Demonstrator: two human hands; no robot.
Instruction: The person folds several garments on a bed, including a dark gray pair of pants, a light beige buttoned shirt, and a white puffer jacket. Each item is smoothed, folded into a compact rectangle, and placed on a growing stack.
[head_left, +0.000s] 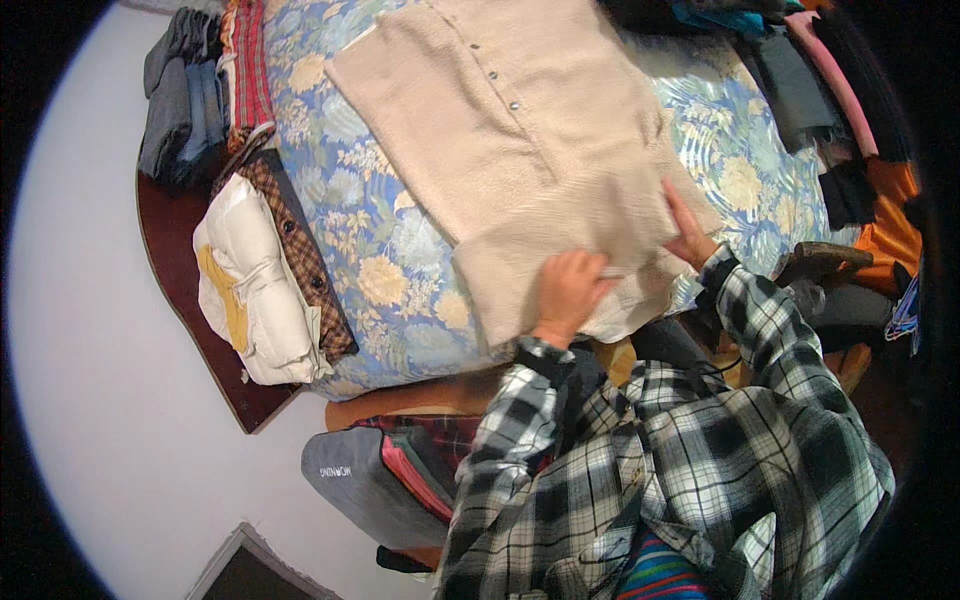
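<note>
A beige fleece garment (510, 142) with a snap-button placket lies across the bed, reaching past the top of the view. Its near part is doubled over in a wide fold and partly blurred. My left hand (568, 292) is on this folded part near the bed's front edge, fingers curled around a bit of the fabric. To its right, my right hand (688, 232) touches the garment's right side with one finger extended. Whether it grips the cloth cannot be told, as its other fingers are partly hidden.
The bed has a blue floral sheet (405, 277). A rolled white garment (262, 292) rests on brown checked cloth (300, 255) at the left, beside a dark wooden headboard (187, 262). Folded jeans (195, 112), grey folded clothes (352, 472) and orange cloth (892, 240) lie around.
</note>
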